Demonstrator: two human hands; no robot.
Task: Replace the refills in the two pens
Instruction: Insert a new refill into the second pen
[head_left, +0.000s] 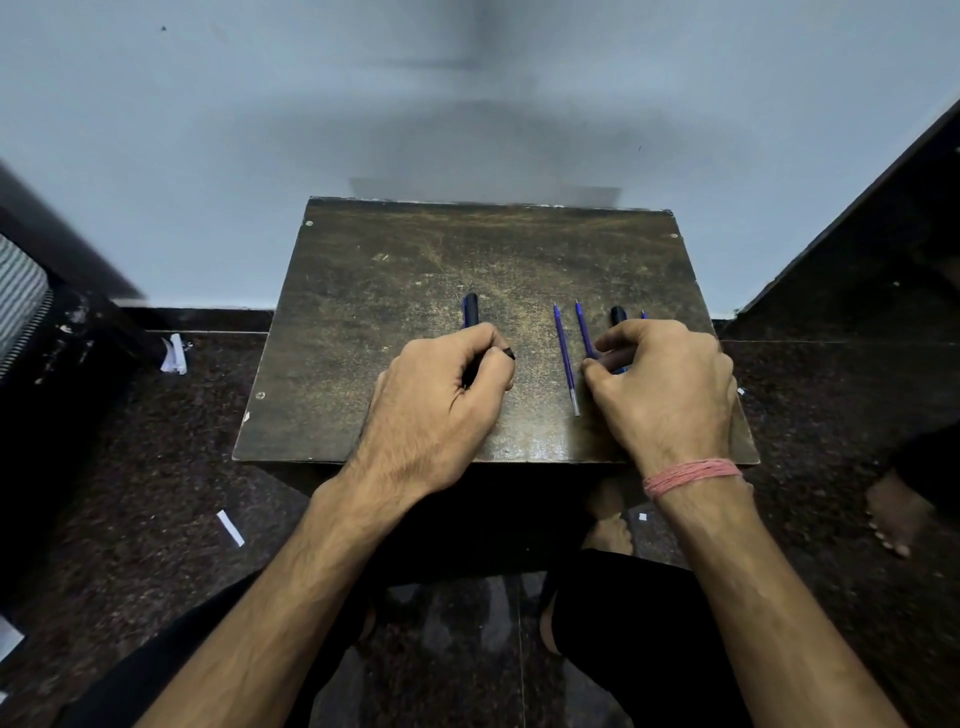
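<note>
Pens: left pen lies on the bench left of centre, its dark cap end sticking out past the left hand, fingers curled round the barrel, thumb on top. Right pen sits near the right edge, mostly under the right hand; its fingers are curled and seem to pinch something there, pen or refill, cannot tell which. Two loose refills between the hands: long refill fully on show, metal tip toward the person; second refill runs under the right fingertips. A third blue tip peeks out beyond the right hand, unclear what it is.

Risks, judged: refills are thin and round, so a nudge from either hand could roll one off the bench. Old and new refills look alike and lie just beside each other, so mix-up is likely. Small parts may drop onto the dark speckled floor and be hard to find.

No brand, label or writing readable anywhere.
</note>
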